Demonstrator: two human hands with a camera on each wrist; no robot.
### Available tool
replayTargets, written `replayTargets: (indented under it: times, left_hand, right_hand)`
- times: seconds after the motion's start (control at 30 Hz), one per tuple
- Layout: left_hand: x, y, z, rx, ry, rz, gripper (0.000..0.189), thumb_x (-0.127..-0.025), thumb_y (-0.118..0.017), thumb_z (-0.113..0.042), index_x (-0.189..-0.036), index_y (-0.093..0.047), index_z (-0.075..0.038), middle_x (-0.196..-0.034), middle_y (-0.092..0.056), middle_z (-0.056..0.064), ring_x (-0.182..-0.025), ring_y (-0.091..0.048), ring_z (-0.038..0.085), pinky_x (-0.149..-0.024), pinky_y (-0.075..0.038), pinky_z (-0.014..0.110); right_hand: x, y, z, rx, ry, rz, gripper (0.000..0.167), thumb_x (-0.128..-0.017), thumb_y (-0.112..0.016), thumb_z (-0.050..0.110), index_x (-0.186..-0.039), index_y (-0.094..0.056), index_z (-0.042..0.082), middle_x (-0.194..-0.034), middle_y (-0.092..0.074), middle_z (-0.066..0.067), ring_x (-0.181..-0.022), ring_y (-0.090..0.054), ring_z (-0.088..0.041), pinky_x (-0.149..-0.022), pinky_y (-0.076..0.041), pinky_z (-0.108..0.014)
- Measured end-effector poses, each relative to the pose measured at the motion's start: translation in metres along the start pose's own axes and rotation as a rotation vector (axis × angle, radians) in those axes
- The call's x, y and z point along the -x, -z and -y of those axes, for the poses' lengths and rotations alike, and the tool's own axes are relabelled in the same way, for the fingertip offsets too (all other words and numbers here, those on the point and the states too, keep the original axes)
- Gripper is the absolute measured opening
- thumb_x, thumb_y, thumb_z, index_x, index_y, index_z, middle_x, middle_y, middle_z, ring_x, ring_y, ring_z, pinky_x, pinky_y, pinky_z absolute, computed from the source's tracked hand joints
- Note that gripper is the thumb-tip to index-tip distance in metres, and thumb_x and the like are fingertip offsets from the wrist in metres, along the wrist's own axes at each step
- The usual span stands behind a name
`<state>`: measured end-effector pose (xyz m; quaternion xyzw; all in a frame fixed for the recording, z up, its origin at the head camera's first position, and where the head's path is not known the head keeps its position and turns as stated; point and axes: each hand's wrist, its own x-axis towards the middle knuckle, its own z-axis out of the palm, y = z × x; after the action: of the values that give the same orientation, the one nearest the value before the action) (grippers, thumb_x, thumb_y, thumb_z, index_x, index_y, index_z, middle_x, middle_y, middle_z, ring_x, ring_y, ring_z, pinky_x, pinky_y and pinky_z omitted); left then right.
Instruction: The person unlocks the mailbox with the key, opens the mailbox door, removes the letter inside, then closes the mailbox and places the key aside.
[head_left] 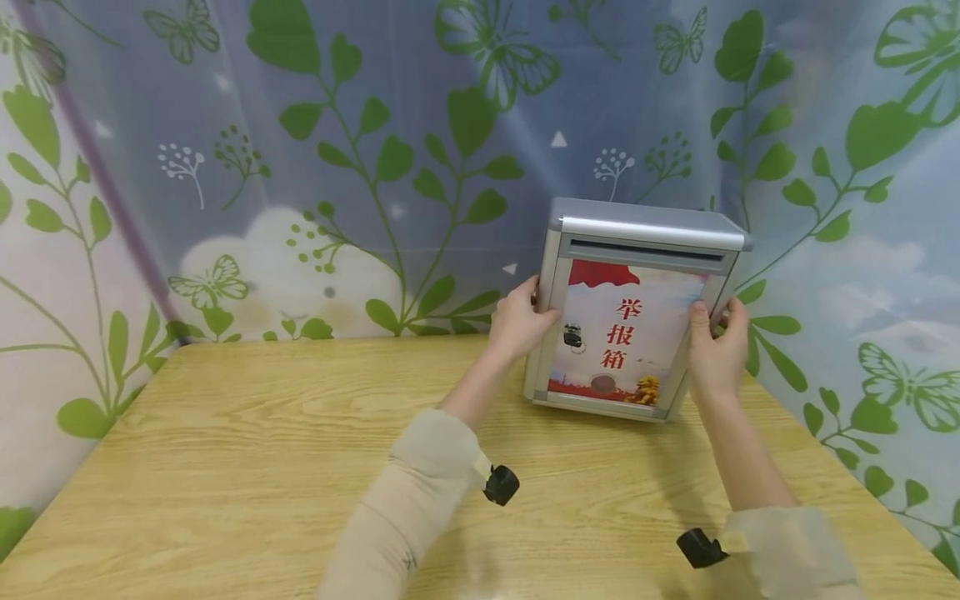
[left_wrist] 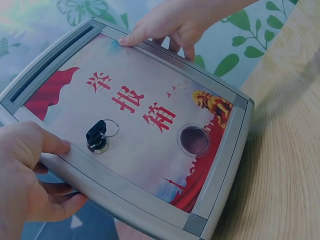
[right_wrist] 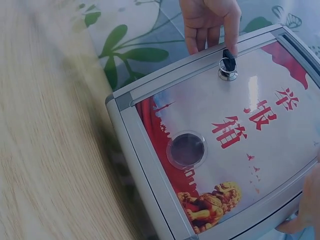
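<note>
A silver metal report box (head_left: 592, 300) with a red-lettered front panel is tilted at the right part of the table. A dark slot (head_left: 651, 251) runs below its lid, and a key (left_wrist: 96, 132) on a ring sits in the lock. A round window (left_wrist: 194, 140) shows low on the panel. My left hand (head_left: 517, 321) grips the box's left side frame, thumb on the front. Opposite, my right hand (head_left: 717, 350) holds the right side frame, with its thumb on the front and fingers curled behind the edge. The back of the box is hidden.
The light wood table (head_left: 285, 450) extends to the left and in front of the box. A curtain (head_left: 360, 167) with green leaves and butterflies hangs behind the table and along its sides. Small black cameras (head_left: 501, 485) are strapped at both sleeves.
</note>
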<state>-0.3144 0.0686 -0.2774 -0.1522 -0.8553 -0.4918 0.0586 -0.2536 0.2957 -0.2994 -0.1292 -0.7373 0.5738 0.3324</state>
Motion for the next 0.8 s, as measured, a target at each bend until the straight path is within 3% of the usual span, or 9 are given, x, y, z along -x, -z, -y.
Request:
replayTargets:
  times: [0.17,0.33,0.5,0.8]
  left_hand:
    - [0.003,0.011,0.007,-0.017,0.013,-0.013,0.064,-0.086,-0.064,-0.021,-0.142,-0.036,-0.009,-0.128,-0.055,0.01,-0.111,-0.056,0.024,-0.087,-0.047,0.038]
    - [0.007,0.019,0.012,-0.014,0.016,-0.024,0.064,-0.085,-0.064,-0.022,-0.141,-0.038,-0.008,-0.124,-0.057,0.01,-0.108,-0.057,0.024,-0.085,-0.048,0.038]
    - [0.015,0.027,0.018,-0.008,0.028,-0.044,0.062,-0.084,-0.064,-0.022,-0.14,-0.04,-0.008,-0.123,-0.058,0.01,-0.105,-0.058,0.024,-0.085,-0.048,0.039]
    - [0.03,0.044,0.021,-0.026,0.041,-0.086,0.063,-0.085,-0.063,-0.021,-0.141,-0.038,-0.006,-0.123,-0.057,0.012,-0.107,-0.057,0.026,-0.092,-0.042,0.046]
  right_hand:
    - [0.005,-0.011,0.001,-0.007,0.015,0.028,0.056,-0.094,-0.043,0.043,-0.142,-0.03,0.019,-0.124,-0.037,-0.006,-0.109,-0.04,-0.019,-0.087,-0.039,-0.035]
    - [0.01,-0.018,0.003,0.001,0.017,0.045,0.056,-0.094,-0.043,0.044,-0.142,-0.031,0.018,-0.118,-0.039,-0.005,-0.101,-0.042,-0.015,-0.083,-0.04,-0.033]
    - [0.015,-0.025,0.004,0.006,0.024,0.066,0.056,-0.094,-0.044,0.043,-0.142,-0.03,0.018,-0.124,-0.039,-0.009,-0.105,-0.042,-0.019,-0.083,-0.041,-0.035]
    - [0.022,-0.04,0.006,-0.011,0.025,0.099,0.056,-0.093,-0.044,0.044,-0.14,-0.032,0.016,-0.122,-0.04,-0.01,-0.103,-0.043,-0.019,-0.081,-0.042,-0.033]
